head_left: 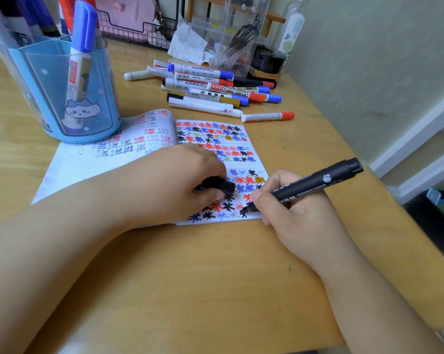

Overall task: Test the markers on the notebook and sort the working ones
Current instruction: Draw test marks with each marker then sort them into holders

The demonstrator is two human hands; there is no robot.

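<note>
Uncapped black marker (307,185) tip on notebook (210,139).

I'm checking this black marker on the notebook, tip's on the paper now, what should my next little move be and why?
Probably finish the short stroke and check for ink. The right hand has the black marker tip down on the notebook page's last row, and the left hand holds its cap, ready for recapping.

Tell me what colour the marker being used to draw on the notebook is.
Black, with white lettering on the marker; the head view shows it plainly.
</note>
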